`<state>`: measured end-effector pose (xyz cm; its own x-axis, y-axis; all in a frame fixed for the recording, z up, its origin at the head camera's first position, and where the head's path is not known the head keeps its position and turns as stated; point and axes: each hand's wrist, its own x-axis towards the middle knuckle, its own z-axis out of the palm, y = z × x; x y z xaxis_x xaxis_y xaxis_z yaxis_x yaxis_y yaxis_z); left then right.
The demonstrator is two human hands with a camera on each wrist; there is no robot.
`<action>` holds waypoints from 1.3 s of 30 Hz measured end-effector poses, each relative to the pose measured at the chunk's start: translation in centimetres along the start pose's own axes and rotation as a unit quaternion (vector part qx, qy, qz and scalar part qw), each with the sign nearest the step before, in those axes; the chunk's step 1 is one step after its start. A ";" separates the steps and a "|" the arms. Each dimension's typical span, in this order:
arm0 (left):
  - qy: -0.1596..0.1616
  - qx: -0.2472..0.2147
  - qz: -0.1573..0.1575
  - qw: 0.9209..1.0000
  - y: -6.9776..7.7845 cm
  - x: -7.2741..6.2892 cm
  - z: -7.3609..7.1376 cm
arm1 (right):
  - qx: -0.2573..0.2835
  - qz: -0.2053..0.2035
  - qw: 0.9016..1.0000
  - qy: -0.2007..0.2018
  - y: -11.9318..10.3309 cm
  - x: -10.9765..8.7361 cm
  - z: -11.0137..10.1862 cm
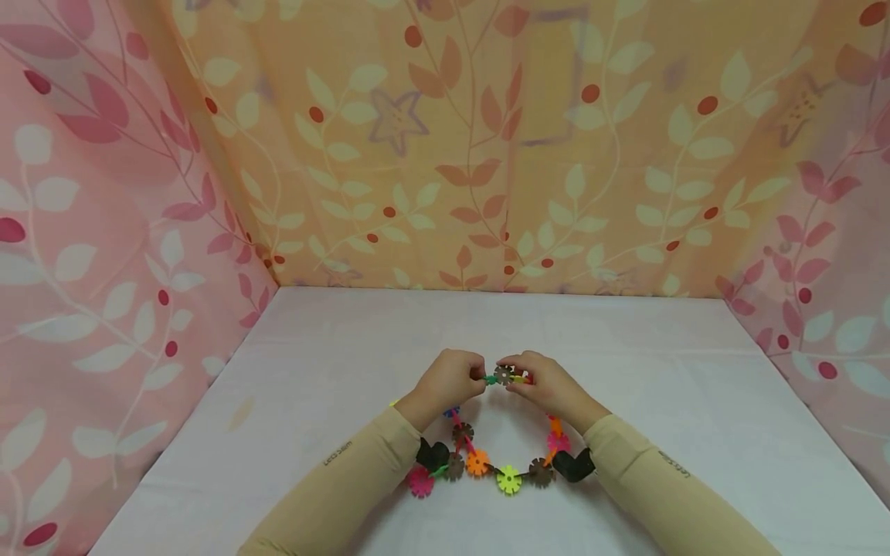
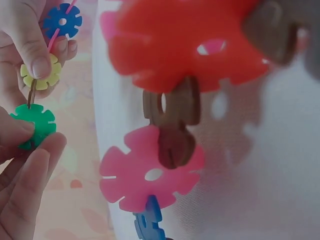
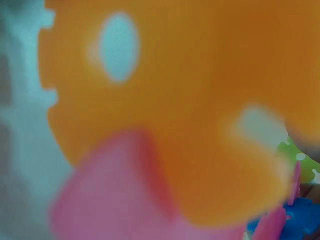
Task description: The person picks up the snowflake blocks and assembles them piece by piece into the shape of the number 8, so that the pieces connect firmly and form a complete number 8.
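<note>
Notched plastic discs in several colours are slotted edge to edge into a chain. Over the table my left hand (image 1: 452, 378) pinches a green disc (image 2: 37, 122) between thumb and fingers. A yellow disc (image 2: 42, 75) is pinched by my right hand (image 1: 549, 382). Between them a brown disc (image 1: 504, 375) links green and yellow. A blue disc (image 2: 62, 21) joins on beyond the yellow one. The rest of the chain loops below the hands, with an orange disc (image 1: 477, 462) and a lime disc (image 1: 509, 479). Another orange disc (image 3: 165, 90), blurred, blocks most of the right wrist view.
A white-covered table (image 1: 334, 324) lies under the hands. Patterned cloth walls stand at the back (image 1: 445, 193), left (image 1: 90, 232) and right (image 1: 827, 255). Near the left wrist hang a red disc (image 2: 185, 45) and a pink disc (image 2: 135, 175) of the chain.
</note>
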<state>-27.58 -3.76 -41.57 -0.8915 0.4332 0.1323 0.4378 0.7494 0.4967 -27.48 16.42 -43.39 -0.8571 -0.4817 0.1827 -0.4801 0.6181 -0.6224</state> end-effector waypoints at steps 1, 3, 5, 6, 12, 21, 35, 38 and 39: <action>0.002 0.006 0.004 1.000 0.0 0.0 0.0 | 0.004 -0.001 1.000 0.000 0.0 0.0 0.0; 0.006 0.019 0.013 1.000 0.1 0.0 0.0 | 0.009 0.001 1.000 -0.001 0.0 0.0 -0.1; 0.011 0.030 0.023 0.999 0.2 0.1 0.1 | 0.013 0.004 1.000 -0.001 0.0 0.0 0.0; 0.013 0.033 0.028 0.999 0.2 0.1 0.2 | 0.013 0.004 1.000 -0.002 0.1 0.0 0.0; 0.020 0.024 0.043 0.999 0.1 0.5 0.4 | 0.021 0.013 1.000 0.009 0.1 0.2 0.2; 0.036 0.004 0.064 0.997 0.2 0.9 0.4 | 0.030 0.013 0.999 0.022 -0.1 0.1 -0.4; 0.034 0.061 0.131 0.989 0.8 0.8 0.2 | 0.084 0.036 0.996 -0.007 -0.3 -0.1 0.1; 0.042 0.057 0.133 0.989 0.8 0.8 0.3 | 0.077 0.045 0.996 0.003 -0.4 -0.1 0.2; 0.042 0.053 0.130 0.989 0.7 0.8 0.3 | 0.076 0.047 0.996 0.005 -0.4 -0.1 0.2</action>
<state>-27.97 -2.71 -41.37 -0.7521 0.5779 0.3169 0.6590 0.6688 0.3441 -27.14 16.09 -43.32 -0.8989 -0.4198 0.1256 -0.3650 0.5589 -0.7446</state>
